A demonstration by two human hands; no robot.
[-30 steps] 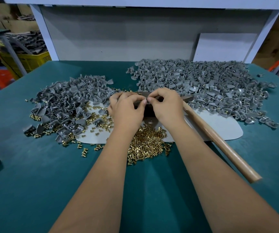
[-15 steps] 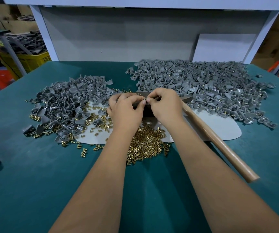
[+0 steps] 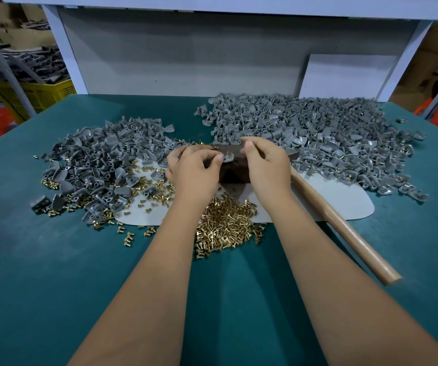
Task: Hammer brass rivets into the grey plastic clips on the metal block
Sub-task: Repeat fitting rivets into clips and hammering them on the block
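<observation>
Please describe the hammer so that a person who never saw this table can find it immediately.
Start at the green table and find the pale mat near its middle. The hammer lies across the mat's right side, beside the right hand. It is the only long, smooth wooden handle there.

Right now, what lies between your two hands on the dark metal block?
In the head view, one grey plastic clip with a brass rivet standing in it, between left hand and right hand atop the metal block.

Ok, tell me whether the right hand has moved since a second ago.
Yes, slightly: the right hand drew rightward along the metal block, off the left hand; the hammer handle lies unmoved.
</observation>
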